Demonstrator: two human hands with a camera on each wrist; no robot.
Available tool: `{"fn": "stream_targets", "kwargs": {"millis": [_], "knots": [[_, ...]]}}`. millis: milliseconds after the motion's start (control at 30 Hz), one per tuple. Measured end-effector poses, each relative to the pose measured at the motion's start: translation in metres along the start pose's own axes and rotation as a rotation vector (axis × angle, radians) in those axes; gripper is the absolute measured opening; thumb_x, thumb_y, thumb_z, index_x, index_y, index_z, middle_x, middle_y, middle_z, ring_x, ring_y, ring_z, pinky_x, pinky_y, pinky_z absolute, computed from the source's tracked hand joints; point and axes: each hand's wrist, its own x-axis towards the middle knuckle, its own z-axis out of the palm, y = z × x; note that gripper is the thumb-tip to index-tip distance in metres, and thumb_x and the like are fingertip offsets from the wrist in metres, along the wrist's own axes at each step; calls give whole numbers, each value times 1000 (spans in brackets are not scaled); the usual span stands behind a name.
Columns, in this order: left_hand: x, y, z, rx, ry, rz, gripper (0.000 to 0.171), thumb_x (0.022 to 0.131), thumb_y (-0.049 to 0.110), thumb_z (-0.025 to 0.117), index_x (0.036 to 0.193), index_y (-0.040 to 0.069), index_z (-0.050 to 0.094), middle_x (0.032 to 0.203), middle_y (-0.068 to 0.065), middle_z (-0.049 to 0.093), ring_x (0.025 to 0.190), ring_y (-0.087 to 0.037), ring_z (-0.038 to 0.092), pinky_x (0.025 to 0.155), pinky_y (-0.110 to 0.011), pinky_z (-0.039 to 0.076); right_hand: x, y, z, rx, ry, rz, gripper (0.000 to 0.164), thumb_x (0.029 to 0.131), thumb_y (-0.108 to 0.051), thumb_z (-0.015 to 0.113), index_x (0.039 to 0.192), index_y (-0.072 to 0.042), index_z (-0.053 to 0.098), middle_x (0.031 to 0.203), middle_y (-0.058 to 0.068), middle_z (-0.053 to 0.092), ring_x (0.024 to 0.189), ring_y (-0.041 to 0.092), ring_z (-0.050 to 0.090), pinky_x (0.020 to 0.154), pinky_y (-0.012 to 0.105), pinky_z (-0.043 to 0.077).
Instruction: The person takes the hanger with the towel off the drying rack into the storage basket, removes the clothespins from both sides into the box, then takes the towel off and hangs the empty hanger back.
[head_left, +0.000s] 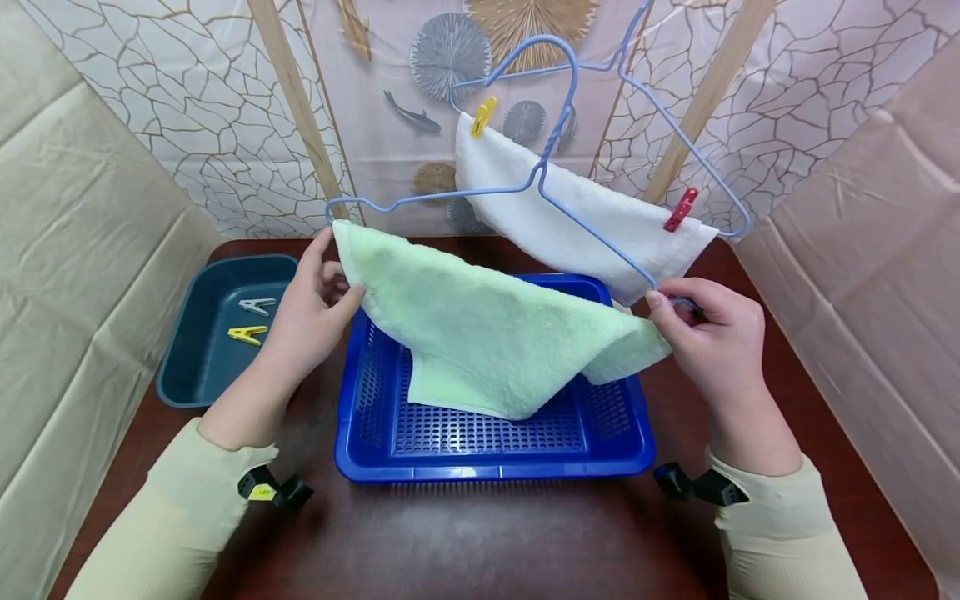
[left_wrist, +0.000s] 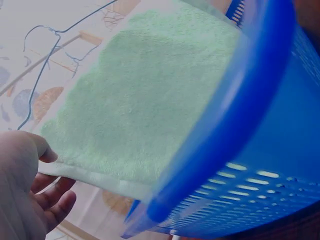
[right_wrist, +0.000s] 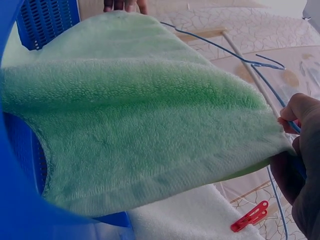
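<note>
A light green towel is stretched between both hands, its lower part hanging over a blue perforated basket. My left hand pinches the towel's left corner, close by the left end of a blue wire hanger. At the other side my right hand grips the hanger's right end, together with the towel's right corner. In the right wrist view, finger and thumb close round the blue wire; the exact hold on the cloth is partly hidden.
Behind, a white towel hangs from a second blue hanger, held by a yellow clothespin and a red clothespin. At left, a dark teal tub holds a white clothespin and a yellow one. Fabric-covered walls surround the table.
</note>
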Motion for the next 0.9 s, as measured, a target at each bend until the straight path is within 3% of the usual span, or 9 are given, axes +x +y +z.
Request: {"fn": "stream_targets", "kwargs": {"millis": [200, 400, 633, 900], "knots": [[-1, 5, -5, -71, 91, 0, 71, 92, 22, 57, 146, 33, 13, 110, -3, 63, 93, -10, 57, 77, -23, 46, 0, -4, 1, 0, -5, 5, 6, 73, 6, 70, 78, 3, 70, 59, -9, 46, 55, -1, 37, 47, 15, 29], [-2, 7, -8, -78, 143, 30, 63, 92, 23, 57, 144, 34, 22, 111, -2, 62, 91, -10, 57, 74, -21, 45, -1, -5, 1, 3, -4, 6, 5, 73, 5, 70, 77, 4, 69, 59, -9, 45, 54, -1, 36, 47, 15, 28], [-5, 3, -6, -47, 133, 27, 55, 92, 24, 56, 141, 31, 32, 109, 0, 62, 93, -9, 57, 77, -20, 46, -2, -3, 1, -14, -4, 7, 5, 73, 5, 70, 77, 3, 69, 58, -9, 45, 54, -1, 36, 47, 15, 28], [-8, 1, -6, -20, 112, 2, 56, 92, 29, 56, 141, 36, 30, 110, 2, 63, 93, -9, 58, 76, -21, 46, -3, -3, 2, -24, -7, -1, 5, 73, 4, 71, 77, 3, 69, 59, -7, 46, 55, -1, 36, 48, 15, 28]]}}
